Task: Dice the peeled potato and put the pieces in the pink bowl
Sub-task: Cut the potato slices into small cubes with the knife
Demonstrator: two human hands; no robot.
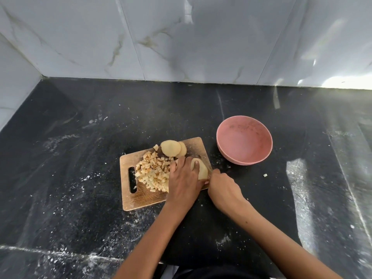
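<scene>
A wooden cutting board (141, 196) lies on the black counter. A heap of diced potato (154, 173) covers its middle. Two round potato slices (171, 148) lie at its far edge. My left hand (184, 178) presses down on a pale potato piece (202, 170) at the board's right side. My right hand (222, 189) grips a knife handle; the thin blade (207, 165) runs along the right side of the potato piece and is mostly hidden. The pink bowl (244, 139) stands to the right of the board, with no potato inside.
One stray potato cube (265, 175) lies on the black counter (80, 137) right of my right hand. Marble-tiled walls (181, 37) close the counter at the back and left. White specks dust the counter surface.
</scene>
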